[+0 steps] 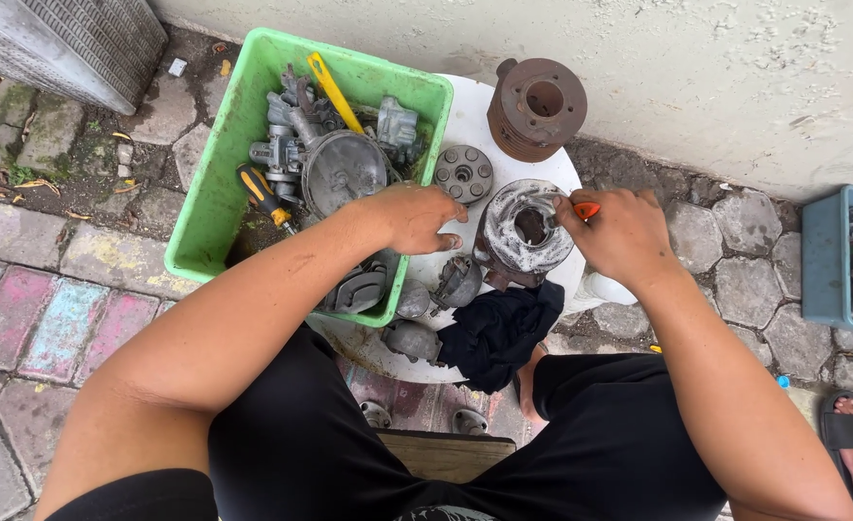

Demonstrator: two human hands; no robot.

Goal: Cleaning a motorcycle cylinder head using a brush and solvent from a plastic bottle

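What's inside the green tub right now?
The green tub holds grey metal engine parts, a yellow bar and a yellow-black screwdriver. The left hand and forearm hide its near corner.

Grey cast-metal cylinder part point(521, 232) mid-frame looks dull, smeared white; finned cylinder point(536, 106) upper centre is rough brown rust; tub point(216, 183) at left is glossy green plastic; rag point(496, 333) below is matt black cloth; paving point(60, 318) rough stone.

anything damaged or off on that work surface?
The finned cylinder at the far edge of the white round table is rusted brown all over, unlike the grey metal parts around it. The part under the right hand has patchy white residue. A black rag droops over the near rim.
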